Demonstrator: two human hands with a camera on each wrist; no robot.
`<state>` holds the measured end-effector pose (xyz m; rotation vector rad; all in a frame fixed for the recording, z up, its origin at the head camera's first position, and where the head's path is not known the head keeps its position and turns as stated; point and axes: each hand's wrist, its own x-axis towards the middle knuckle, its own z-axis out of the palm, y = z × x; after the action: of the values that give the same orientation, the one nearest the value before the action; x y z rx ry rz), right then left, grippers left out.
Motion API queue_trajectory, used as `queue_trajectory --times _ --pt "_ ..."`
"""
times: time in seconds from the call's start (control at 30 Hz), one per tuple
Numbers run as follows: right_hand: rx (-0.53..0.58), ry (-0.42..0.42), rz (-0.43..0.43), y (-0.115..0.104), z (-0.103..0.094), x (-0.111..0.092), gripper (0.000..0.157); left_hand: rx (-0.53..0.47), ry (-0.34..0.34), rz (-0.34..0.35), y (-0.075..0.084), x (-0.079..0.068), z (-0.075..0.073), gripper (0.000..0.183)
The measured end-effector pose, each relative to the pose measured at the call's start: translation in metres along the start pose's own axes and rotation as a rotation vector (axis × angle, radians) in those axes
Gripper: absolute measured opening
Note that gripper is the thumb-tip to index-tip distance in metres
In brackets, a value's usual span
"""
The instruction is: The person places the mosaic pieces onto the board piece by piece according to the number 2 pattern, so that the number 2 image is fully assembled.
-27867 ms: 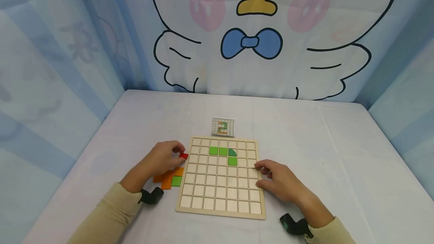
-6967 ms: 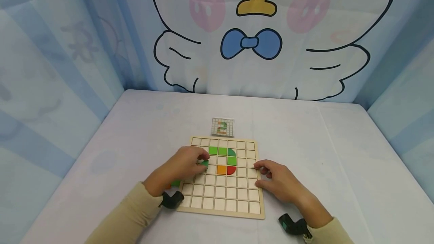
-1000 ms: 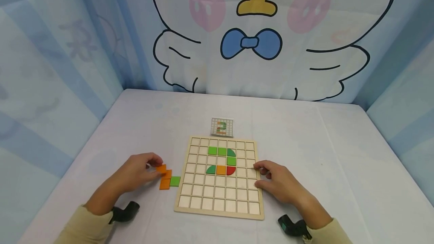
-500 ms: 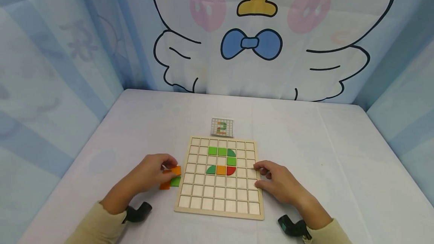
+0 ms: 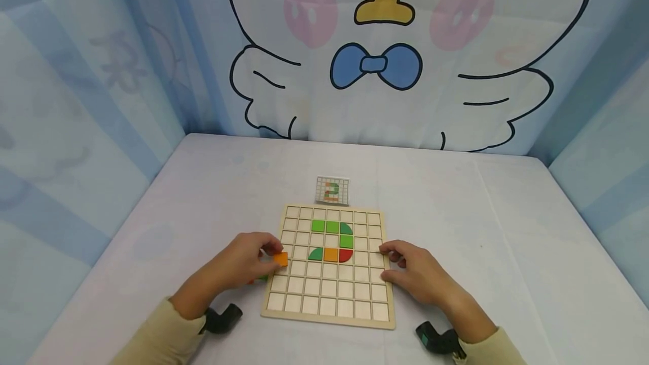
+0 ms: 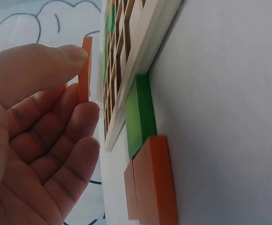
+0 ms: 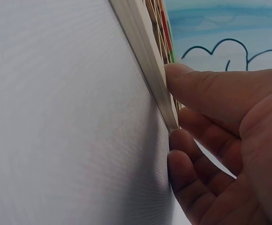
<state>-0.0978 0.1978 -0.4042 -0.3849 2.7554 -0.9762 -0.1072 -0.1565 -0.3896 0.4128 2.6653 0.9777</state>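
Tile (image 5: 281, 259), orange, pinched in left hand (image 5: 248, 261), should be lowered level; right hand (image 5: 418, 270), resting loosely against board (image 5: 328, 318), should steady it.

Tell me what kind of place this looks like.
Probably an indoor tabletop play or filming corner: a cartoon backdrop stands behind a white-covered table, and a wooden grid board with coloured tiles lies on it.
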Motion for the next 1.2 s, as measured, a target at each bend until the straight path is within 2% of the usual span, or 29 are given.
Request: queue_trajectory --times 0.3,0.87,1.2 --pt "-0.011 0.005 0.002 0.0 0.0 0.001 0.04 0.013 0.002 0.091 0.007 0.006 0.01 0.02" --pt "-0.002 -0.001 0.011 -0.001 0.0 0.0 0.041 -0.007 -0.006 0.101 0.021 0.012 0.025 0.024" --pt "-0.007 0.001 -0.005 0.0 0.0 0.001 0.041 0.009 0.003 0.158 0.026 0.013 0.03 0.022"
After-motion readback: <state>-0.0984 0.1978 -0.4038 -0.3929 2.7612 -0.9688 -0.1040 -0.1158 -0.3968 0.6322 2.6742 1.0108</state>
